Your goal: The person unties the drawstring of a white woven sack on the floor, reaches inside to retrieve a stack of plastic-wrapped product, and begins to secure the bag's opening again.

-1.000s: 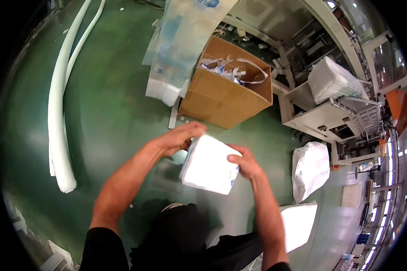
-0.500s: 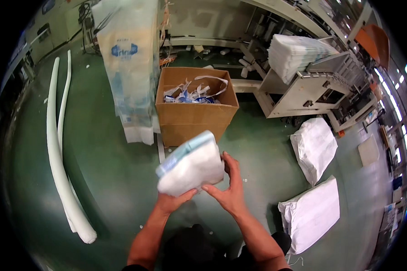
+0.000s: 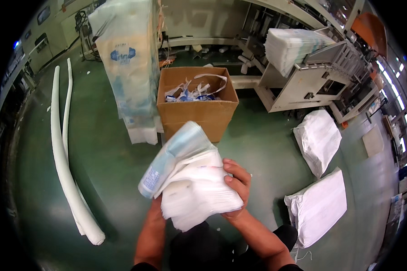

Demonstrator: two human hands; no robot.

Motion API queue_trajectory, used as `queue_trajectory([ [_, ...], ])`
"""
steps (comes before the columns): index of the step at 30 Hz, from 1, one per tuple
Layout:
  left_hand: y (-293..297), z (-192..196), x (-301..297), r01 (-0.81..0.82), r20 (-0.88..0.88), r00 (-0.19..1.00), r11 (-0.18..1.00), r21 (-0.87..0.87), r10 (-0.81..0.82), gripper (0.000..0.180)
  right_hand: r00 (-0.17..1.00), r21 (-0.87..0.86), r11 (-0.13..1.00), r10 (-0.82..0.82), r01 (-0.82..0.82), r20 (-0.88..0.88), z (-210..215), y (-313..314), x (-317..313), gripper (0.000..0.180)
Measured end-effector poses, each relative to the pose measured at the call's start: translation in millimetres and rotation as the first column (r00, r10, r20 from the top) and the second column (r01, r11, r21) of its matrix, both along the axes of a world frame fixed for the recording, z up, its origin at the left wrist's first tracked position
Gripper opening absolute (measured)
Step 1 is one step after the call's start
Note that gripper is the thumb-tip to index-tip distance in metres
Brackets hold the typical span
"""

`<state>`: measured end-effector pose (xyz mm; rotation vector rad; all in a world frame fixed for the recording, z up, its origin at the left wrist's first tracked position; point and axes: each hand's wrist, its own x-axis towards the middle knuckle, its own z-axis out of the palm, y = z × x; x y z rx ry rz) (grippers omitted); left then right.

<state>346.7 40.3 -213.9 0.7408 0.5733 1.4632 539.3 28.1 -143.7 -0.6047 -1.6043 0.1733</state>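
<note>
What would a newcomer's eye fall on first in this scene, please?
Most likely the white bundle at the centre, its bluish outer layers folded to the left and the right hand gripping its right side. Beyond it stands the open box, holding white and blue scraps. At the left, long pale rolls lie on the green floor.

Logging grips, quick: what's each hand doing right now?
Left hand: mostly hidden behind the white stack; its grip cannot be told.
Right hand: closed, holding the stack's right side.
</note>
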Motion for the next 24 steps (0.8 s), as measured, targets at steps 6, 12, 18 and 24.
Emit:
queue_trajectory([
  [6,5,-15,-4,0.044,0.038,0.998,0.997,-0.058,-0.042,0.041,0.996,0.09,0.992,-0.092,0.091,0.009,14,-4,-9,0.048],
  [12,2,-29,-5,0.056,0.051,0.997,0.994,-0.094,-0.051,0.042,0.991,0.095,0.995,-0.004,-0.009,0.135,7,-7,2,0.046],
  [18,5,-34,-5,0.06,0.051,0.997,0.992,-0.115,-0.054,0.043,0.99,0.115,0.993,-0.051,0.035,0.133,11,-9,0,0.044],
  [24,-17,-66,12,0.079,0.062,0.996,0.982,-0.174,-0.069,0.043,0.966,0.017,0.992,-0.129,0.128,0.226,2,-1,-2,0.045],
])
